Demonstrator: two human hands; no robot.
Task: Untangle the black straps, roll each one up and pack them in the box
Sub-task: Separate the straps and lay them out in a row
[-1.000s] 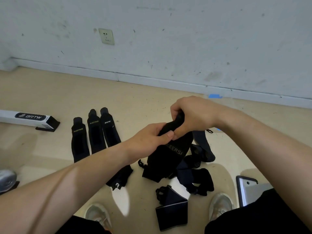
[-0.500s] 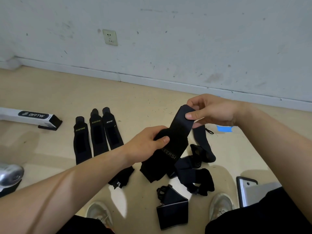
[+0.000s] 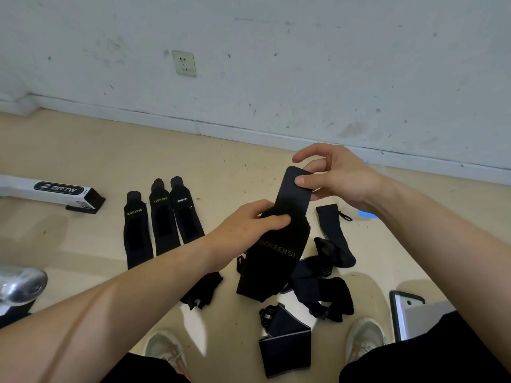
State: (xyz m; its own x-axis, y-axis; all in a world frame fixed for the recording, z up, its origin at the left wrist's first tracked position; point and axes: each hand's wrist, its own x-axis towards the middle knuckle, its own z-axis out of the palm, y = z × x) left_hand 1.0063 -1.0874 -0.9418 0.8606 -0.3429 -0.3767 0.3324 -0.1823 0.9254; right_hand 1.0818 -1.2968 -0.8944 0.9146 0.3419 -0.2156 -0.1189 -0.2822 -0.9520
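I hold a wide black strap (image 3: 273, 261) lettered BOKEERSI above the floor. My left hand (image 3: 246, 230) grips its middle, fingers curled over the fabric. My right hand (image 3: 334, 178) pinches the strap's flat upper end between thumb and fingers and holds it up. Below lies a tangled heap of black straps (image 3: 323, 288). One more strap (image 3: 284, 338) lies between my shoes, and a small one (image 3: 201, 291) under my left forearm. Three straps (image 3: 163, 219) lie flat side by side to the left. A long white box (image 3: 52, 193) with a black end lies at far left.
A grey case (image 3: 414, 313) with a dark rim sits at lower right by my right shoe (image 3: 365, 338). A shiny metal object (image 3: 19, 283) is at the left edge. The wall and skirting run along the back, with blue tape (image 3: 367, 214) on the floor.
My right hand has pulled the strap's end up and away from my left hand, so the strap has unfolded and stretched out. The view has shifted slightly right.
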